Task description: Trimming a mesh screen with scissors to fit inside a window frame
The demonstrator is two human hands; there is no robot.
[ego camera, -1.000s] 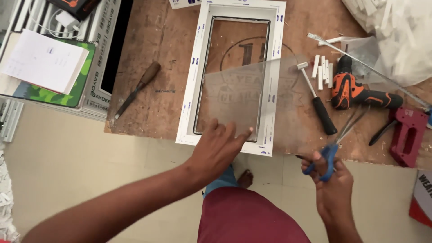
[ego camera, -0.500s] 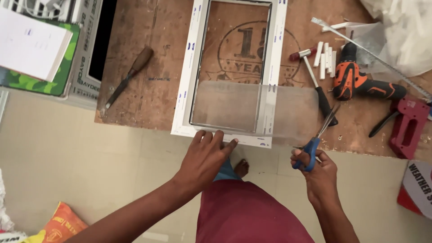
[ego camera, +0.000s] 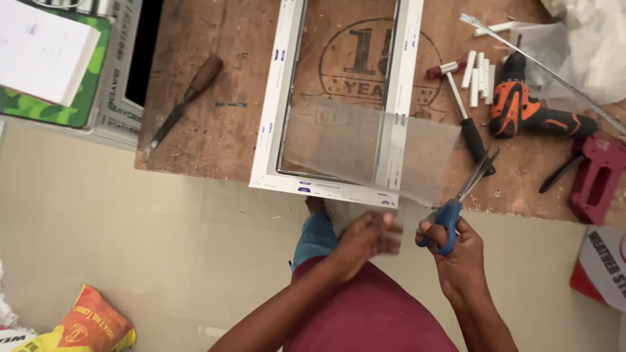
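Observation:
A white window frame lies on a brown wooden board. A sheet of grey translucent mesh rests across the frame's near end and hangs past its right side. My right hand grips blue-handled scissors, whose blades point up toward the mesh's right corner. My left hand, blurred, hovers below the frame's near edge with fingers loosely spread and nothing in it.
On the board lie a wooden-handled chisel, a hammer, several short white strips, an orange drill and a red stapler. A stack of frames with papers sits at far left. A yellow sack lies on the floor.
My left hand has lifted off the mesh and frame and drawn back toward me. The right hand with the scissors stays by the mesh's right corner. The view has shifted.

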